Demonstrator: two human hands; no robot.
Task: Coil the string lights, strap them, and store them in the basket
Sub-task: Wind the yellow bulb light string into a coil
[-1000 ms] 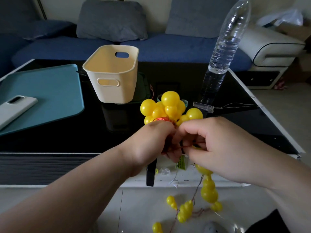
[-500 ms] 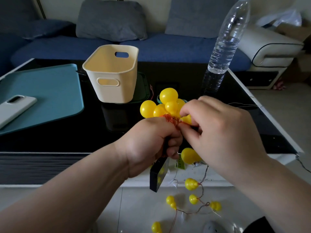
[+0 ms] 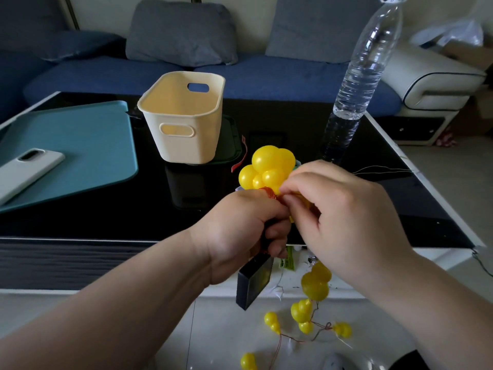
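My left hand (image 3: 245,231) grips the coiled part of the string lights, and a cluster of yellow bulbs (image 3: 268,168) sticks up above its fist. A black battery box (image 3: 253,283) hangs just below that hand. My right hand (image 3: 344,217) pinches the copper wire right beside the cluster. The loose end of the string (image 3: 314,287), with several yellow bulbs, dangles down to the floor below my right hand. The cream basket (image 3: 184,121) stands empty on the black table, behind and left of my hands.
A tall water bottle (image 3: 357,84) stands on the table right of the basket. A teal mat (image 3: 69,153) with a white phone (image 3: 24,172) lies at the left. Thin wire (image 3: 378,170) trails on the table's right side. A blue sofa (image 3: 266,76) runs behind.
My right hand rose from below the cluster to beside it, bringing wire up. The dangling bulbs lifted and swung under the right hand. The left hand stayed put.
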